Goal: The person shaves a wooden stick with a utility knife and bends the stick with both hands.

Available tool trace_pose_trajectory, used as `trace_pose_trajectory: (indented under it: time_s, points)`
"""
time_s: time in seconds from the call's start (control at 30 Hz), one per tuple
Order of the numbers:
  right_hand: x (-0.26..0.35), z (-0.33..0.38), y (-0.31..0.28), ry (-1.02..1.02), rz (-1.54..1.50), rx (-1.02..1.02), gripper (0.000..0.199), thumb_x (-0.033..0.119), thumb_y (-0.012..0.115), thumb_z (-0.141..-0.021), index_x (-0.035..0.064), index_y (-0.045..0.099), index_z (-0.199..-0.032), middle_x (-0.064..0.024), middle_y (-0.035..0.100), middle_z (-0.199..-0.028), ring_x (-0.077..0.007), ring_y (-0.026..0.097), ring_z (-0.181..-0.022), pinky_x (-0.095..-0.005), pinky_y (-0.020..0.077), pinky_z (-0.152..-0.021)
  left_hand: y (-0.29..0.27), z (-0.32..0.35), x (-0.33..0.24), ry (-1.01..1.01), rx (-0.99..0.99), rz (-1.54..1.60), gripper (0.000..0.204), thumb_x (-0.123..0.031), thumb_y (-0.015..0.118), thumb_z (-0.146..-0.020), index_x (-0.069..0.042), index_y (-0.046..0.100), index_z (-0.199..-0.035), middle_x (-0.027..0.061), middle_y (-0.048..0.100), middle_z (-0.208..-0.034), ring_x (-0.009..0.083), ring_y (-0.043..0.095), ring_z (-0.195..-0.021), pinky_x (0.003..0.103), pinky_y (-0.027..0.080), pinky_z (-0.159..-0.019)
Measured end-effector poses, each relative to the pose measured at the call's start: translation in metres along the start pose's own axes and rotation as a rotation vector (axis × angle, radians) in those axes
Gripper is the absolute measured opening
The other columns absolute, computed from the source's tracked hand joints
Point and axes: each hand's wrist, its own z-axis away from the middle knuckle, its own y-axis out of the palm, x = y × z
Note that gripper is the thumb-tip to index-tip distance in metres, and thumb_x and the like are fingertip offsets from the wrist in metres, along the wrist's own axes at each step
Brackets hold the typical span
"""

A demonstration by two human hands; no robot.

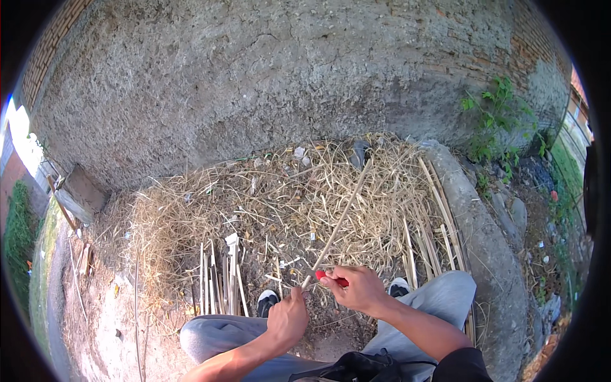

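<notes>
A rough, cracked plaster wall (286, 83) rose along the far edge of the dirt ground (114, 325), with bare brickwork (525, 35) showing toward its right end. A grey cement strip (487, 261) bordered the ground's right side; beyond it, near the far right corner, a leafy green plant (499, 121) grew against the wall. Daylight lit the place, glaring white beyond the far left corner.

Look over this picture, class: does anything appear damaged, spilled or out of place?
Yes. The wall ahead looks damaged: it is cracked and pitted, with bare brick showing at upper right. Pale shavings look spilled, strewn in tangles along its foot. The strip in the left hand shows no obvious break.
</notes>
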Motion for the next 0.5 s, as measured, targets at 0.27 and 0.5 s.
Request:
trace_pose_trajectory:
  time_s: [0.27, 0.5]
  points:
    - [-0.045, -0.023, -0.024, 0.211, 0.084, -0.071, 0.031, 0.037, 0.064, -0.094, 0.0090, 0.064, -0.081, -0.0078, 0.062, -0.061, -0.0274, 0.061, -0.052, -0.0394, 0.0469, -0.049, 0.006, 0.022, 0.008, 0.040, 0.110, 0.032, 0.017, -0.011, 0.044, -0.095, 0.000, 0.044, -0.109, 0.0300, 0.065, -0.090, 0.0501, 0.064, -0.072, 0.060, 0.048, -0.064]
    - [-0.068, -0.024, -0.021, 0.356, 0.125, -0.083, 0.030, 0.037, 0.067, -0.092, 0.0078, 0.067, -0.083, -0.0096, 0.061, -0.060, -0.0295, 0.061, -0.053, -0.0424, 0.0458, -0.052, -0.002, 0.035, 0.012, 0.058, 0.123, 0.064, 0.016, -0.012, 0.048, -0.096, -0.001, 0.046, -0.107, 0.0303, 0.065, -0.090, 0.0511, 0.062, -0.072, 0.061, 0.046, -0.064]
